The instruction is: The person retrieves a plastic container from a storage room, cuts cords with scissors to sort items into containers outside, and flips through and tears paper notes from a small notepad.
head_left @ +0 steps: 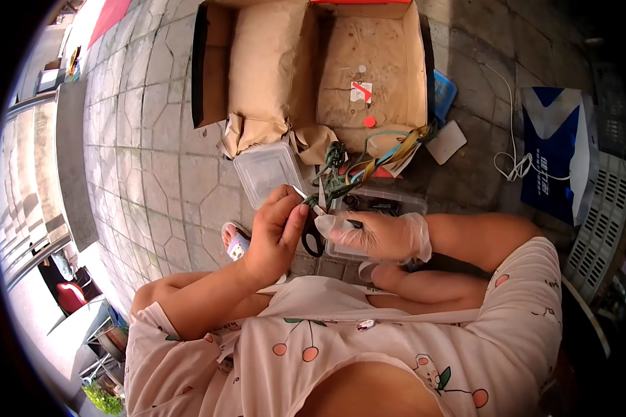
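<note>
My left hand [278,226] is bare and closed, pinching a small pale pointed piece and the end of a dark green tangled strand bundle [335,174]. My right hand [372,235] wears a thin clear glove and is closed around black-handled scissors [314,240]. The scissor blades point up, close beside the green strands and the fingers of my left hand. Yellow and blue strands [389,158] run from the bundle up to the right, over the box's front edge. Exactly what the left fingertips grip is partly hidden.
An open cardboard box [424,76] lies ahead with brown paper [261,69]. A clear lid [264,170] sits left of a clear container [414,201]. A white tile [446,142], a blue-and-white bag [553,153], a white cable [513,132] and a grey crate [600,222] are at right.
</note>
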The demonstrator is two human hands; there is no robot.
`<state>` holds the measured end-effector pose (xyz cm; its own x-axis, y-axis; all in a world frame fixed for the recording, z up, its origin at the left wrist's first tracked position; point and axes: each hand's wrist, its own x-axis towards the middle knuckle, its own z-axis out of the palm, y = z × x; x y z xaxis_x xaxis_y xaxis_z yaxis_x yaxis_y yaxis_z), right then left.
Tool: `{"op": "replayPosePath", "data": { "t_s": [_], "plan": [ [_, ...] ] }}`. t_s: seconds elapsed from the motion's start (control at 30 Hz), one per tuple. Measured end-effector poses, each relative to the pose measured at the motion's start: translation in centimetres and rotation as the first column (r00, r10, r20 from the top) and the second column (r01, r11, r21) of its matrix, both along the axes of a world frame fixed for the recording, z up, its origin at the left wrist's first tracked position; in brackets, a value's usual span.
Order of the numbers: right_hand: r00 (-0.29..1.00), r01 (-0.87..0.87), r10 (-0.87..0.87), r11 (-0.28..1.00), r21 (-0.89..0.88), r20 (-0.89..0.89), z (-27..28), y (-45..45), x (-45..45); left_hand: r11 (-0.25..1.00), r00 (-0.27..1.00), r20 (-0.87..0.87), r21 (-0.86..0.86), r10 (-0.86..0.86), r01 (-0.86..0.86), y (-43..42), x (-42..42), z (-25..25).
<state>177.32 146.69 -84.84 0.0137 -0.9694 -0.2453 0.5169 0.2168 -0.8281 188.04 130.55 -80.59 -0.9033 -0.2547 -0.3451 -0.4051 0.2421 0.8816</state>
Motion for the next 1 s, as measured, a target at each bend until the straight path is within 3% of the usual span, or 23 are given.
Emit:
{"op": "replayPosePath", "data": {
  "t_s": [0.07,0.1,0.2,0.23,0.33,0.43,0.47,0.53,0.63,0.73,0.83,0.9,1.0],
  "plan": [
    [0.948,-0.109,0.094,0.994,0.033,0.303,-0.2,-0.2,0.4,0.998,1.0,-0.026,0.057,-0.001,0.002,0.0,-0.1,0.0],
    [0.861,-0.203,0.176,0.979,0.005,0.476,0.2,-0.4,0.3,0.998,0.999,-0.051,0.06,-0.019,0.022,0.0,-0.4,0.3],
    [0.938,-0.218,0.235,0.971,-0.094,0.254,-0.4,-0.7,0.3,0.996,0.998,-0.046,0.077,-0.039,0.042,-0.1,-0.6,0.4],
    [0.98,-0.141,0.15,0.987,-0.084,0.127,-0.5,-0.5,0.4,0.995,0.999,-0.025,0.095,-0.029,0.032,-0.2,-0.5,0.2],
    [1.0,-0.01,0.009,0.999,-0.049,-0.016,-0.5,-0.6,1.2,0.982,0.998,0.049,0.179,0.049,-0.058,0.0,-0.5,0.4],
    [0.999,-0.041,0.042,0.998,-0.043,0.018,0.3,-1.2,0.2,0.977,0.993,0.069,0.186,0.095,-0.106,0.1,-0.4,0.2],
    [0.968,-0.029,0.016,0.999,0.046,0.251,0.6,-1.3,0.4,0.978,0.993,0.065,0.176,0.1,-0.111,0.1,-0.3,-0.1],
    [0.754,-0.066,-0.093,0.974,0.215,0.651,1.2,-1.5,0.9,0.97,0.992,0.056,0.207,0.115,-0.124,0.0,0.2,-1.2],
    [0.74,-0.121,0.004,0.984,0.127,0.672,0.9,-1.6,0.5,0.966,0.993,0.062,0.234,0.102,-0.114,-0.3,0.4,-1.4],
    [0.863,-0.22,0.152,0.971,0.088,0.483,0.7,-1.1,-0.1,0.937,0.98,0.168,0.314,0.103,-0.153,-0.1,0.1,-0.5],
    [0.976,-0.207,0.186,0.954,0.215,0.117,1.1,-0.6,-0.8,0.934,0.979,0.198,0.34,0.047,-0.113,0.1,-0.3,0.3],
    [0.986,-0.166,0.158,0.962,0.216,0.054,0.2,-0.1,-0.1,0.922,0.989,0.142,0.379,0.028,-0.08,0.3,0.0,-0.5],
    [0.997,-0.083,0.078,0.944,0.32,0.027,-0.2,0.4,0.8,0.939,0.965,0.253,0.343,-0.068,-0.024,0.1,0.1,-0.3]
  ]
}}
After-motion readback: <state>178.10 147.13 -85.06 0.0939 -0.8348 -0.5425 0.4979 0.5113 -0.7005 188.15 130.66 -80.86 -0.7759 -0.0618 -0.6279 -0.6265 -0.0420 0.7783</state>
